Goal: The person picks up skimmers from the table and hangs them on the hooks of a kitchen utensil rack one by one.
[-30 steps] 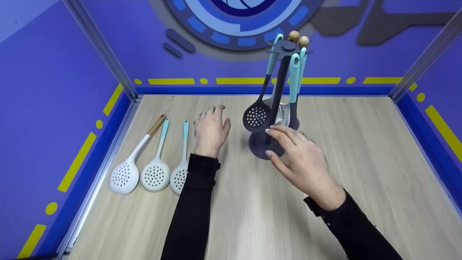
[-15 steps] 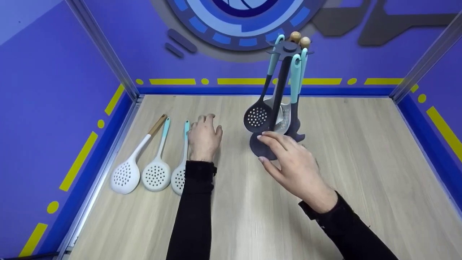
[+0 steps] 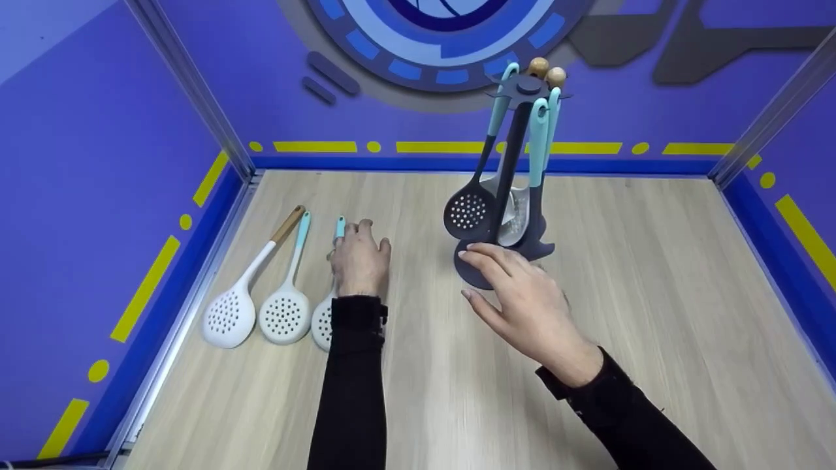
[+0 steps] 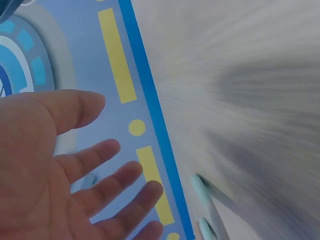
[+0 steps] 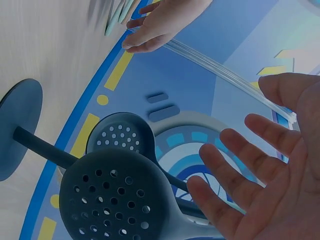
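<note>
The left hand, fingers loose and holding nothing, has slid left onto the teal handle of the nearest of 3 white perforated spoons; the right hand, open too, has drawn back beside the dark grey utensil stand

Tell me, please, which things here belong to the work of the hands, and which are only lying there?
In hand:
- left hand, open, over the rightmost white skimmer
- right hand, open, at the dark rack's base
- dark skimmer hanging on the rack

Lying about:
- wooden-handled white skimmer
- middle white skimmer
</note>
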`<state>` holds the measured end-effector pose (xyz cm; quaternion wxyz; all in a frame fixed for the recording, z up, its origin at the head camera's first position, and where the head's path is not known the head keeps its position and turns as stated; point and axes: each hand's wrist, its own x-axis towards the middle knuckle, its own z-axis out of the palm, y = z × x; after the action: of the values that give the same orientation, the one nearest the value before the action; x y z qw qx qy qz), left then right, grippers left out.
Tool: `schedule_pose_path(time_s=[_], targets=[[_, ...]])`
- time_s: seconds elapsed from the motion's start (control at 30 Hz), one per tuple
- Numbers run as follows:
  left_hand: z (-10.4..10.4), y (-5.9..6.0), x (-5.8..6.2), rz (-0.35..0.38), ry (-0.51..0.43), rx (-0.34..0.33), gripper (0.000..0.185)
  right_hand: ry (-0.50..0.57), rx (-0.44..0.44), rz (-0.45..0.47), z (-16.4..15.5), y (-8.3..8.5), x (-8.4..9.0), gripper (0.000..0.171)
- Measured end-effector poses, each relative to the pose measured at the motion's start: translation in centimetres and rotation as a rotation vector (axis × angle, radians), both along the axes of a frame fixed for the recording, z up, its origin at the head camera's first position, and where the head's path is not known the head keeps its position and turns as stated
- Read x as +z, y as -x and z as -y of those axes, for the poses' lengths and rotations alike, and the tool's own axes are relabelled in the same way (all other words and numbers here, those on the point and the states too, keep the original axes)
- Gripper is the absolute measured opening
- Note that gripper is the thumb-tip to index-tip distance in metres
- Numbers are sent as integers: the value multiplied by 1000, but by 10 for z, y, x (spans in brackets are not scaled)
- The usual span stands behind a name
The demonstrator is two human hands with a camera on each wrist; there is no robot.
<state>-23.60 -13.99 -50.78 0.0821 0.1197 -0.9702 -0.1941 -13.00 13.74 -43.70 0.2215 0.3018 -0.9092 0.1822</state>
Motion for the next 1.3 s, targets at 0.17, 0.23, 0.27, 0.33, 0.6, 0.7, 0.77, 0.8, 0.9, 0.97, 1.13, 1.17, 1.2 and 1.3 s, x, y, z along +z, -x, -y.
schedule_pose_path(time_s=[0.17,0.23,0.27,0.33,0.6,0.7,0.77,0.8,0.9,0.97,1.13,1.17,1.2,1.3], targets=[[4,-2,-3,34,-16,26,55,-6,10,7,2,0,-3,51],[5,-2,-5,45,-26,36,57,-9,16,3,3,0,-5,51],[6,-2,-6,48,-30,41,57,-12,18,0,4,0,-6,50],[8,-2,-8,58,-35,53,58,-16,24,-6,5,1,-8,50],[13,-5,-15,91,-42,83,59,-31,44,-13,8,2,-18,50],[16,-6,-16,107,-26,92,60,-38,51,-3,10,1,-21,49],[18,-7,-16,117,-26,103,60,-46,52,10,11,1,-23,48],[19,-8,-16,121,-27,111,60,-49,54,16,12,2,-24,48],[22,-10,-16,126,-43,127,56,-63,51,25,13,1,-28,47],[24,-11,-16,127,-52,133,52,-69,52,26,14,1,-30,46],[30,-13,-15,140,-72,140,44,-76,62,30,16,2,-37,47],[31,-14,-14,145,-78,140,42,-78,64,32,16,2,-38,47],[32,-14,-14,150,-84,142,40,-76,68,34,16,3,-39,48],[33,-15,-15,164,-106,146,32,-76,73,36,17,3,-42,48]])
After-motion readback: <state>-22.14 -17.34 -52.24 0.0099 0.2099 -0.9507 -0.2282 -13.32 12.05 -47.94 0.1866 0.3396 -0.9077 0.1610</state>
